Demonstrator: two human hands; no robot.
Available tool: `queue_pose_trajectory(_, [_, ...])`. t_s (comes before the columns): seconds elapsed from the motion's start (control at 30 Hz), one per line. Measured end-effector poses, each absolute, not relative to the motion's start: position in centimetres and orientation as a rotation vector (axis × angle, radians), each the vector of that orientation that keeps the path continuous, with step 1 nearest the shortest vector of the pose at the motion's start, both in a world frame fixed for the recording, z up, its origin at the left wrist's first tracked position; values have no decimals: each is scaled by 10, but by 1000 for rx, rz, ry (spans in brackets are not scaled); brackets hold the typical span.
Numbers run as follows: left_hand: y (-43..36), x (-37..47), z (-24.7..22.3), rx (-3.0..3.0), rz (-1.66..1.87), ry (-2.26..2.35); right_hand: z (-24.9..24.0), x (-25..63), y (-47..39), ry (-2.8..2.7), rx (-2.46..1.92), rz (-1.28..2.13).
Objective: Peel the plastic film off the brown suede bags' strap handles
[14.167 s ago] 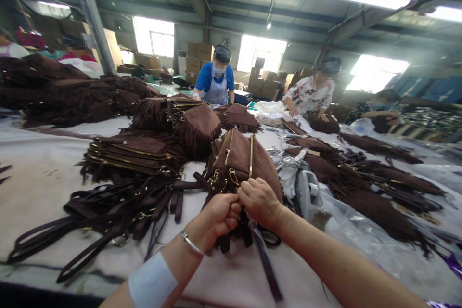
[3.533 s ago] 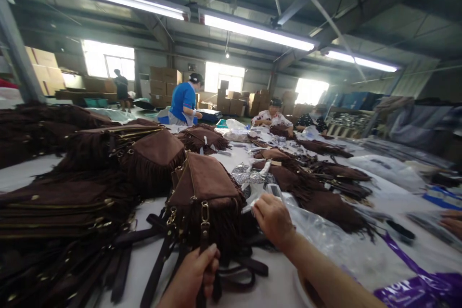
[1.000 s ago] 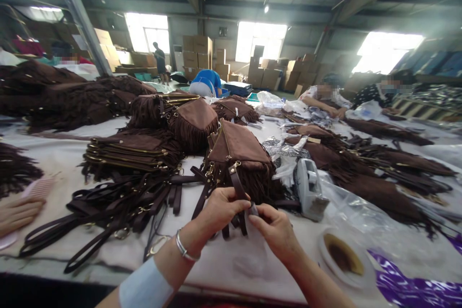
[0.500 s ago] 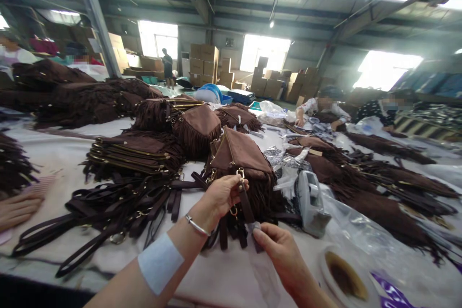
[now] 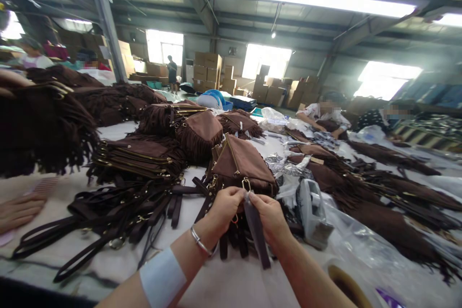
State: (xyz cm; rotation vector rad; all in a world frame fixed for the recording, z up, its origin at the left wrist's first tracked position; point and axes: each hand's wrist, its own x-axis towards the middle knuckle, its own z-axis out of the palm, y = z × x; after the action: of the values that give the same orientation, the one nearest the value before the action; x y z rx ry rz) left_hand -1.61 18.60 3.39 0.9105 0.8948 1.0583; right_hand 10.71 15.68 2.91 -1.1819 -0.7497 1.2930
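Observation:
A brown fringed bag [image 5: 245, 159] with gold zippers lies in front of me on a stack of bags. From a gold clasp [image 5: 246, 184] at its near edge hangs a brown strap [image 5: 265, 259], which looks greyish under a clear plastic sleeve [image 5: 253, 224]. My left hand [image 5: 225, 209], its wrist in a silver bangle, is closed in a pinch on the strap just below the clasp. Close beside it, my right hand [image 5: 269, 214] pinches the top of the sleeve around the strap. The fingertips hide where the strap meets the clasp.
Loose straps [image 5: 119, 221] and stacked bags [image 5: 137, 159] lie to the left. On the right are a tape dispenser [image 5: 313, 214], a tape roll [image 5: 342, 284], plastic film and more bags [image 5: 346, 187]. Another person's hand [image 5: 21, 211] rests at the left; co-workers sit across the table.
My right hand has moved up the strap to my left hand, and the plastic sleeve now covers the strap. At the left, a co-worker's hand has lifted a fringed bag into view.

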Motion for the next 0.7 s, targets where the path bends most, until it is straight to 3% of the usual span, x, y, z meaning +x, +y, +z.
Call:
queue_pose_trajectory(0.23, [192,-37,38,1636,934,1007,30,104,160,-723,-1184,1300])
queue_pose_trajectory(0.4, [198,-39,44,2146,1182,1085,29,101,165,-815,-1164,1244])
queue_pose_trajectory(0.7, [204,-25,50,2389,1161,1445,35,99,187,-1016,-1253,992])
